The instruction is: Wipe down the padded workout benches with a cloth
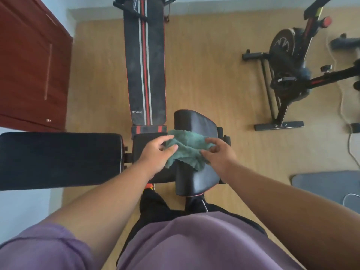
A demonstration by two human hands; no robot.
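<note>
Wood-patterned flooring point(204, 75) carries several pieces of gym gear, seen from above the person's chest. Nearest them stands a black padded bench: a long pad point(58, 160) reaches off to the left, a middle seat pad point(144, 141) sits next to it, and a raised curved pad point(194, 123) stands at its right end. A green cloth point(185, 149) is bunched over the near half of that curved pad, spilling toward the seat pad. The left hand point(155, 154) pinches the cloth's left edge between thumb and curled fingers, and the right hand point(218, 152) pinches its right edge the same way. Beyond the seat, a second long bench point(145, 65) with red and grey stripes runs away to the far wall. An exercise bike point(292, 71) stands at the right, a red-brown door point(33, 65) at the left, and a grey mat point(327, 188) by the right edge.
</note>
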